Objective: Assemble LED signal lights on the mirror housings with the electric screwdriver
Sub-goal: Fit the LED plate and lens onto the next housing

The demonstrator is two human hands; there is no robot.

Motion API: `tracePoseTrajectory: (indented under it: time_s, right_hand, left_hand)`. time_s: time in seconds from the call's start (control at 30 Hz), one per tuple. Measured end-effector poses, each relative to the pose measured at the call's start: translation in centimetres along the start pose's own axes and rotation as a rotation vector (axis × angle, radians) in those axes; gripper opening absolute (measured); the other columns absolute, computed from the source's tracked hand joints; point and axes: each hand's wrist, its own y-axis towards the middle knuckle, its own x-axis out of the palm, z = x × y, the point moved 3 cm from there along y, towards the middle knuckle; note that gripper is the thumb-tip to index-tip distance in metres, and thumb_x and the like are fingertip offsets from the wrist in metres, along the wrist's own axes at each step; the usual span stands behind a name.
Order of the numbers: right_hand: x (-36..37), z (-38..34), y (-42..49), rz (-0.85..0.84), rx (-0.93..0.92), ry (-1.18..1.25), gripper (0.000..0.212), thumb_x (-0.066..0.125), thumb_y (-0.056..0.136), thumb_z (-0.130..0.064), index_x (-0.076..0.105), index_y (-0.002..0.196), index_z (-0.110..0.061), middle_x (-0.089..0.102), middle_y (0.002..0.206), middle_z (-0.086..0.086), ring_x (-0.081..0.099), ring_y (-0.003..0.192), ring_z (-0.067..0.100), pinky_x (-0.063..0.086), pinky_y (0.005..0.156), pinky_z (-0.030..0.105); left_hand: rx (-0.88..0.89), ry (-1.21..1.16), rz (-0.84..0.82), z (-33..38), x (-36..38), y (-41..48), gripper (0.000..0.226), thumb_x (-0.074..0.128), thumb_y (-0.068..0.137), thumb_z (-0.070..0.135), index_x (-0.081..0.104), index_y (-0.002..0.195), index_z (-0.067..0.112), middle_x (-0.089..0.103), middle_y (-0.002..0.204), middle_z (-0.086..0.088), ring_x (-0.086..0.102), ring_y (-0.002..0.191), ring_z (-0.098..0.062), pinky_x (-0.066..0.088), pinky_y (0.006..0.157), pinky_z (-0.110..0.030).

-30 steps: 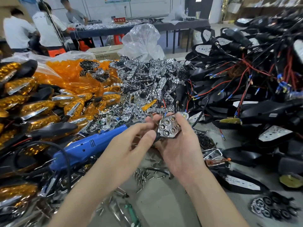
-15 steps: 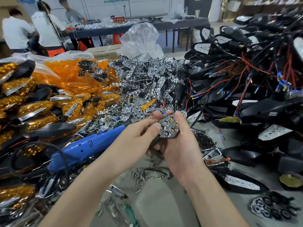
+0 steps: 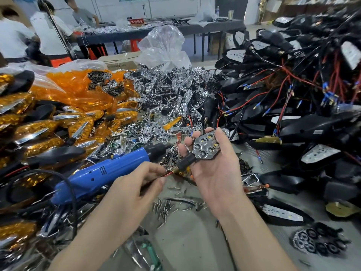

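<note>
Only legible text: red sign (image 3: 136, 21) far back at 11 o'clock, "不合格区". Our right hand (image 3: 216, 173) is palm-up near centre, with the LED signal light (image 3: 207, 146) lying across the fingers and the thumb clamped on its right edge. Our left hand (image 3: 134, 184), at 8 o'clock of it, pinches the light's red wire (image 3: 168, 174) between thumb and forefinger. The blue electric screwdriver (image 3: 101, 173) lies unheld at 9 o'clock. Black mirror housings (image 3: 304, 126) are piled at 2 o'clock.
</note>
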Motion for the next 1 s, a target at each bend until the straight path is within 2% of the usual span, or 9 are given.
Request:
tracePoseTrajectory:
  time_s: [0.1,0.2,0.37,0.57,0.77,0.87,1.0]
  right_hand:
    - [0.08,-0.03,-0.05,-0.011,-0.009,0.011,0.017,0.062,0.092,-0.033,0.061,0.093,-0.016,0.066,0.083,0.005,0.068,0.072,0.022,0.062,0.077,0.037]
    - [-0.05,0.06,-0.01,-0.011,-0.002,0.012,0.017,0.055,0.102,-0.032,0.060,0.096,-0.016,0.066,0.084,0.005,0.066,0.072,0.020,0.059,0.070,0.033]
    - [-0.13,0.12,0.13,-0.008,-0.001,0.001,0.015,0.053,0.103,-0.030,0.058,0.098,-0.017,0.064,0.084,0.004,0.063,0.071,0.018,0.055,0.064,0.030]
    - [-0.03,0.20,0.09,-0.014,-0.003,0.006,0.015,0.049,0.106,-0.028,0.056,0.101,-0.016,0.064,0.083,0.003,0.062,0.068,0.017,0.054,0.062,0.029]
    - [0.22,0.15,-0.03,0.004,-0.028,0.002,0.015,0.051,0.105,-0.028,0.057,0.100,-0.016,0.064,0.082,0.003,0.061,0.066,0.016,0.052,0.060,0.026]
    - [0.28,0.19,-0.17,0.011,-0.034,0.010,0.015,0.050,0.105,-0.029,0.057,0.100,-0.017,0.064,0.081,0.002,0.060,0.066,0.015,0.052,0.059,0.025]
    - [0.28,0.25,-0.25,0.023,-0.038,0.003,0.014,0.051,0.104,-0.030,0.057,0.102,-0.017,0.064,0.080,0.002,0.060,0.067,0.014,0.051,0.058,0.025]
  left_hand:
    - [0.030,0.016,0.067,-0.09,0.18,-0.13,0.022,0.050,0.081,0.059,0.059,0.097,0.047,0.069,0.090,0.024,0.067,0.085,0.002,0.056,0.074,-0.029]
    - [0.068,0.048,0.096,0.05,0.24,-0.25,0.015,0.052,0.085,0.054,0.060,0.095,0.045,0.068,0.091,0.024,0.067,0.086,0.002,0.054,0.070,-0.022]
    - [0.088,0.085,0.119,0.21,0.13,-0.31,0.013,0.053,0.086,0.052,0.060,0.093,0.044,0.067,0.088,0.024,0.066,0.084,0.002,0.049,0.072,-0.013]
    - [0.118,0.142,0.123,0.54,0.00,-0.40,0.013,0.053,0.088,0.051,0.060,0.092,0.041,0.066,0.085,0.022,0.066,0.079,-0.004,0.050,0.067,-0.024]
    - [0.145,0.162,0.124,0.45,0.28,-0.59,0.014,0.052,0.090,0.052,0.059,0.095,0.041,0.066,0.089,0.022,0.066,0.079,-0.006,0.051,0.063,-0.025]
    - [0.157,0.164,0.122,0.43,0.37,-0.62,0.015,0.051,0.091,0.053,0.059,0.097,0.041,0.064,0.087,0.019,0.064,0.072,-0.012,0.054,0.059,-0.035]
    - [0.165,0.162,0.118,0.59,0.37,-0.63,0.012,0.051,0.091,0.052,0.058,0.096,0.043,0.064,0.086,0.019,0.064,0.073,-0.013,0.054,0.059,-0.038]
